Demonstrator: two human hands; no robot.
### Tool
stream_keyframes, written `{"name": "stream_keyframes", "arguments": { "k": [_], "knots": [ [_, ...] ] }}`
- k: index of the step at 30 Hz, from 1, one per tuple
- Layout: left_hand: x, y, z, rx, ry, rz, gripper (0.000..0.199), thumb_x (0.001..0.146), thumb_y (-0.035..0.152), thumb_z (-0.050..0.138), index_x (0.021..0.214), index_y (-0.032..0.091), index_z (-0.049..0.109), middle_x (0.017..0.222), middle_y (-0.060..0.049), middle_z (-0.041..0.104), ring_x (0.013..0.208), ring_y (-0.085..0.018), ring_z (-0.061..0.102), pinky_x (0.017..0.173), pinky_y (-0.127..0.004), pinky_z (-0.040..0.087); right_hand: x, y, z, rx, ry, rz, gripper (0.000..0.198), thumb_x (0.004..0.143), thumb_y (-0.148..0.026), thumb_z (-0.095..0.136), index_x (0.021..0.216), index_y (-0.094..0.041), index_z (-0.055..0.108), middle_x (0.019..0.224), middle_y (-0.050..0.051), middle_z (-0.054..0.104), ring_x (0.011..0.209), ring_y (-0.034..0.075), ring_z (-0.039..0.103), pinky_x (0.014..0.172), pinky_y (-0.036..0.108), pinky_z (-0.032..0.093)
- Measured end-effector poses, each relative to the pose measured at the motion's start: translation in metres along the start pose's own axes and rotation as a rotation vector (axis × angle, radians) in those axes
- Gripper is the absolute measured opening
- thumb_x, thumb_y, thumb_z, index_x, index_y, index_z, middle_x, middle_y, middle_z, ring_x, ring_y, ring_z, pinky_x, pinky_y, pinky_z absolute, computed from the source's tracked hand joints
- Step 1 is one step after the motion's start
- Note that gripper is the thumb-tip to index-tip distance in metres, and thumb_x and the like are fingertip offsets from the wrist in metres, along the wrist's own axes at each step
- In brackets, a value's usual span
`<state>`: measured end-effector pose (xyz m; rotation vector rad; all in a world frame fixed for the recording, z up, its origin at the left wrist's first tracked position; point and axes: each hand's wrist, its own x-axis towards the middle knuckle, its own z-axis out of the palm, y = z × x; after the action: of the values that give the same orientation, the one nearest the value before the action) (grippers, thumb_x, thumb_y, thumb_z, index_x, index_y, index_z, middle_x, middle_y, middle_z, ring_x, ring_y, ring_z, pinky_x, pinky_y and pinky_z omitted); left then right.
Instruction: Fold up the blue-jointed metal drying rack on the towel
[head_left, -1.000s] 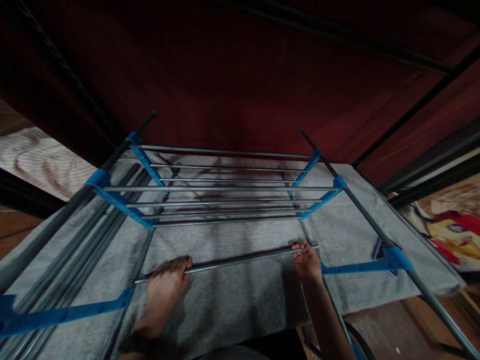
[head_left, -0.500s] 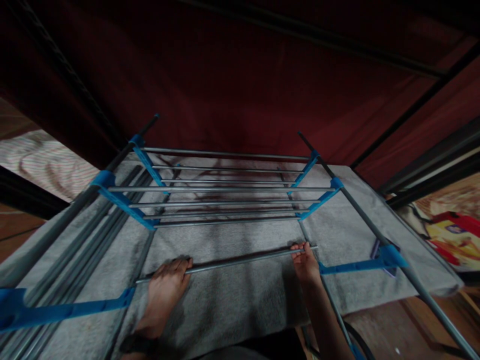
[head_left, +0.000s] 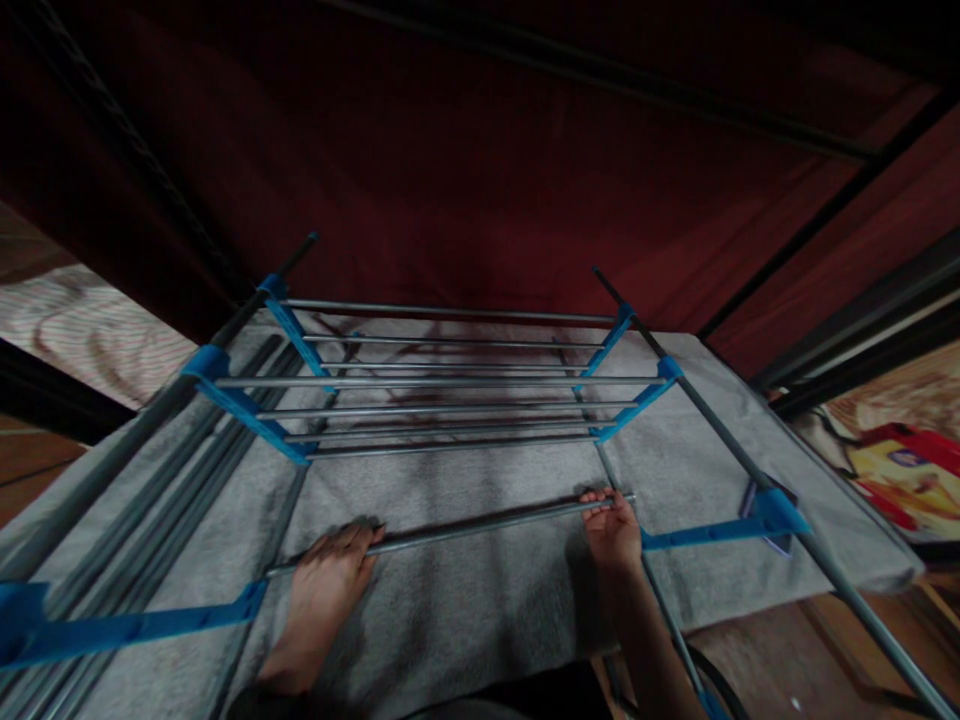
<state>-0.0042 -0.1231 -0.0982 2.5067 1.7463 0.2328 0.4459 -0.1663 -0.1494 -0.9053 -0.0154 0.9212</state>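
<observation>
My left hand [head_left: 334, 577] is closed over the left part of a grey metal tube [head_left: 480, 525], palm down. My right hand [head_left: 611, 530] grips the same tube close to its right end, fingers curled round it from below. The tube's left end lies beside the inner end of a blue plastic bracket [head_left: 142, 628]; whether they touch I cannot tell. Its right end is near another blue bracket [head_left: 712, 533]. Beyond my hands stands a rack frame [head_left: 450, 381], with two tiers of grey crossbars fixed between blue brackets on long side poles.
Several loose grey tubes [head_left: 191, 500] lie on the left of the grey cloth-covered surface [head_left: 480, 620]. A purple-edged flat object [head_left: 780, 540] rests under the right bracket. Dark red fabric [head_left: 480, 180] hangs behind. A red and yellow package [head_left: 911, 470] is at far right.
Both hands and the tube stay in nearly the same place. The left end of the tube sits slightly lower and further left, close to the left bracket.
</observation>
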Motion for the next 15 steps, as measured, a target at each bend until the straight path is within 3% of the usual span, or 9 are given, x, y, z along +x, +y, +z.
{"name": "stream_keyframes", "arguments": {
  "k": [6, 15],
  "knots": [
    [-0.008, -0.013, 0.009, 0.018, 0.111, 0.06, 0.034, 0.097, 0.023, 0.047, 0.113, 0.022, 0.077, 0.114, -0.012, 0.081, 0.104, -0.028, 0.076, 0.099, -0.044, 0.057, 0.0, 0.004, -0.002, -0.045, 0.017, -0.018, 0.011, 0.079, -0.026, 0.079, 0.086, -0.026, 0.071, 0.086, -0.001, 0.075, 0.083, 0.017, 0.075, 0.078, 0.033, 0.066],
    [-0.02, -0.023, 0.019, 0.072, 0.337, 0.26, 0.032, 0.104, 0.026, 0.043, 0.109, 0.022, 0.075, 0.102, -0.008, 0.08, 0.094, -0.024, 0.074, 0.095, -0.04, 0.052, 0.005, 0.01, 0.0, -0.101, -0.007, -0.045, 0.027, 0.078, -0.038, 0.089, 0.087, -0.025, 0.067, 0.082, -0.004, 0.072, 0.078, 0.013, 0.072, 0.079, 0.028, 0.065]
  ]
}}
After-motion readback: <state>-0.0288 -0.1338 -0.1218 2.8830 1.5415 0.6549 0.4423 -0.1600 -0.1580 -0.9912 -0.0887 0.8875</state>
